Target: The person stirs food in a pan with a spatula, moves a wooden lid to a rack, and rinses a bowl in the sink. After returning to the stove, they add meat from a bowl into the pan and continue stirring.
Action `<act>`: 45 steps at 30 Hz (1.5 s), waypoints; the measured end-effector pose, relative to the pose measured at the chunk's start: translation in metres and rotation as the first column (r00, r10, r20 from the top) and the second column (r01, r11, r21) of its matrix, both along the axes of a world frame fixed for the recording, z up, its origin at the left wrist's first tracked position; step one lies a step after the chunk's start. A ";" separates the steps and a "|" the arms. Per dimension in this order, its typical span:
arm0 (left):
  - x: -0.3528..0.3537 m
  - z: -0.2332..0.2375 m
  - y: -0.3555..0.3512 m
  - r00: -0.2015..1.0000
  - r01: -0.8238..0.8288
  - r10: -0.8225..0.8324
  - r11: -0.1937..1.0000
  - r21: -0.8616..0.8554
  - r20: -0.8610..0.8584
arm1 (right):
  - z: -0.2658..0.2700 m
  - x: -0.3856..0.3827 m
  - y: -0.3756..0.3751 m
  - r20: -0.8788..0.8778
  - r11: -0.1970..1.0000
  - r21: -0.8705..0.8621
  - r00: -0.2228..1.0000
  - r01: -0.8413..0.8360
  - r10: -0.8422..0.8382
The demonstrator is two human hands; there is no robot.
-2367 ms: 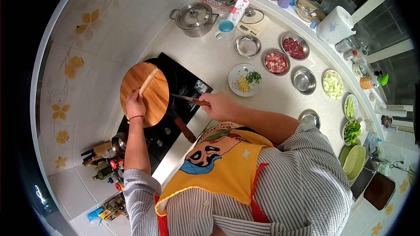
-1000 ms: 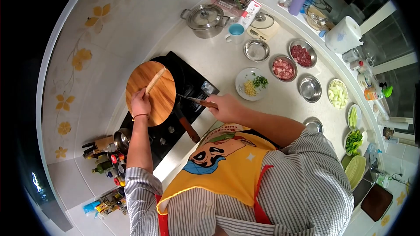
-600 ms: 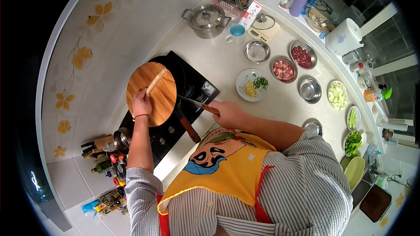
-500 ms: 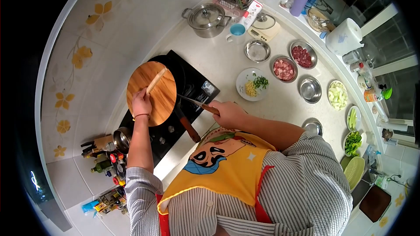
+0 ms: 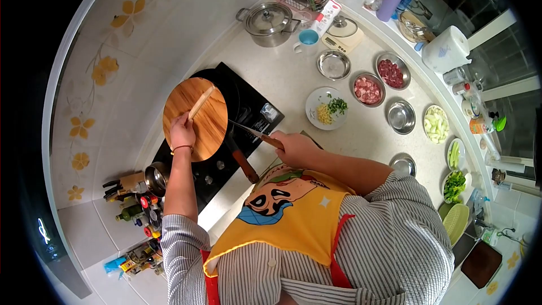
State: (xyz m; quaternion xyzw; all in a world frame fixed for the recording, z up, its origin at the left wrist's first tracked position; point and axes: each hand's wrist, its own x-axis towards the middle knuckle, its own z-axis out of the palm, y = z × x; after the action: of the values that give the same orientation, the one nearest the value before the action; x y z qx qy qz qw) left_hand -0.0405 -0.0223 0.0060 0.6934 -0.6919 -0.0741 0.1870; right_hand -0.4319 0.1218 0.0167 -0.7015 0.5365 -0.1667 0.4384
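Holding the round wooden lid by the lower end of its bar handle, the left hand has its fingers drawn close together and pinching the wood, though the thumb's exact contact is hard to make out; the lid covers much of the dark pan on the black stove, and whether it rests on the rim or is held just above cannot be told; the right hand has its fingers curled around the wooden grip of a utensil, their tips hidden, with the thin metal shaft running towards the lid's near edge, its working end out of sight; just beside that shaft, the pan handle sticks out towards the apron; the plate of chopped yellow bits and greens lies on the counter, well apart from both hands

As for risks, the off-centre hold could let the lid twist or dip on its far side if the pinch loosens; lifting it sharply could bring steam onto the left wrist, if the pan is hot; the shaft could knock the lid's edge if both shift together; an apron fold or forearm catching the pan handle could swing the pan
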 end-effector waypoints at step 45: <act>0.004 0.002 -0.002 0.999 -0.036 0.036 0.999 0.026 0.001 | 0.009 -0.002 -0.007 -0.046 0.996 0.074 0.998 -0.049 0.053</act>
State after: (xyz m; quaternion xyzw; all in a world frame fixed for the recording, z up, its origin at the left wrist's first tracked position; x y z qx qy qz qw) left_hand -0.0362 -0.0243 0.0083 0.7083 -0.6782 -0.0795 0.1791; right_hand -0.4337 0.1148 0.0259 -0.7024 0.5344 -0.1191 0.4549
